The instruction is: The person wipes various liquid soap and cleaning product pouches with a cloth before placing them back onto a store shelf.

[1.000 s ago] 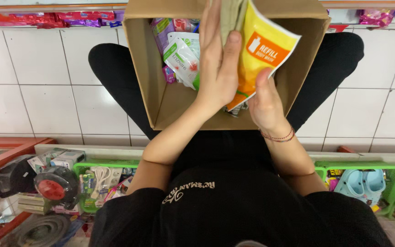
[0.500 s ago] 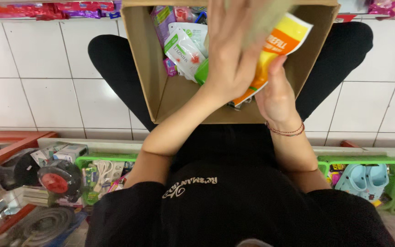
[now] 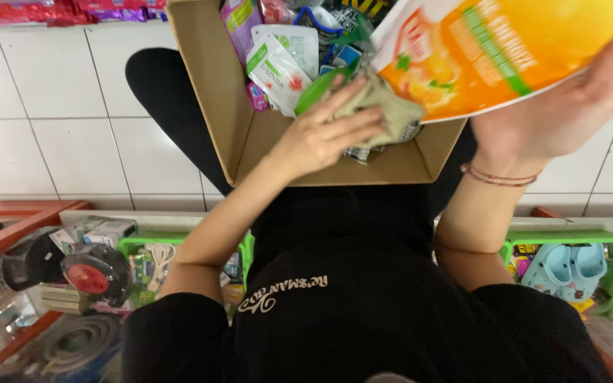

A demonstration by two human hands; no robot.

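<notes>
Head view: left hand (image 3: 313,138) clutches a cloth (image 3: 381,110) inside the cardboard box (image 3: 211,85); right hand (image 3: 555,117) grips an orange pouch (image 3: 505,50), tilted, liable to slip.

A single head-worn camera looks steeply down, close over the person's lap, at a cardboard box (image 3: 235,135) resting on crossed legs above white floor tiles (image 3: 44,120).
</notes>
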